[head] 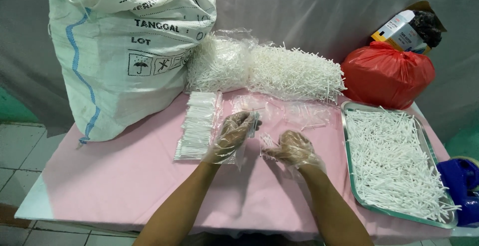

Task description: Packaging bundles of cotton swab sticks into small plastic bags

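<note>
A metal tray (pixel 349 141) sits at the right of the pink surface (pixel 124 176), heaped with loose white sticks (pixel 394 161), too many to count. At the back lie two clear plastic bags: one (pixel 219 64) stuffed with the same sticks, the other (pixel 294 74) spilling them in a long mound. A large woven white sack (pixel 124 46) stands at the left rear, its contents hidden. One red plastic bag (pixel 386 74), knotted shut, rests behind the tray, with a cardboard box (pixel 406 29) above it holding a smaller carton. A blue object (pixel 461 186) touches the tray's right edge.

Beside the left hand (pixel 232 136) lies one flat clear packet (pixel 197 124) filled with neatly aligned sticks. Both hands wear thin clear gloves. The left hand's fingers curl loosely around a small clear sleeve (pixel 253 123), held upright near the surface's middle. The right hand (pixel 294 149) pinches a small bundle of sticks (pixel 267 141) between thumb and fingers, just beside the sleeve. A few empty clear sleeves (pixel 299 111) lie flat behind the hands.
</note>
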